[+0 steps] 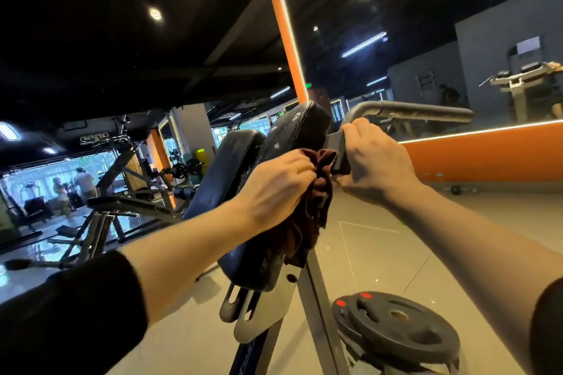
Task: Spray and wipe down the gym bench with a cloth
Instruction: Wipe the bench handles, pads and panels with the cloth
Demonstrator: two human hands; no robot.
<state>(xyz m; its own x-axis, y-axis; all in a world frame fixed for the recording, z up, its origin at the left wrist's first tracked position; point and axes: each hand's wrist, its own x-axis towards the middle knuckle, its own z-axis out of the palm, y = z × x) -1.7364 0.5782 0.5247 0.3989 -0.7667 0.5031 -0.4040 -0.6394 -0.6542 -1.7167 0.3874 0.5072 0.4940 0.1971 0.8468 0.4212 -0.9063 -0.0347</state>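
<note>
My left hand (278, 183) bunches the dark red cloth (313, 207), fingers curled tight round it, against the black bench pad (292, 134) at centre. At three o'clock of the cloth, my right hand (373, 161) clamps a grey bracket (338, 151) beside the pad. Weight plates (396, 329) lie at five o'clock.

A dark ceiling (91, 39) with round spotlights (155, 13) spans the gym. On the right, a large wall mirror (426, 39) sits in an orange frame (289, 49) edged with a white light strip, and reflects grey walls and a rack. The floor (380, 246) is pale glossy tile. At near right, black weight plates (396, 329) are stacked. At far left, bright windows (39, 179) stand behind exercise machines (128, 167), with two people beside them. A pillar (195, 131) rises at centre.
</note>
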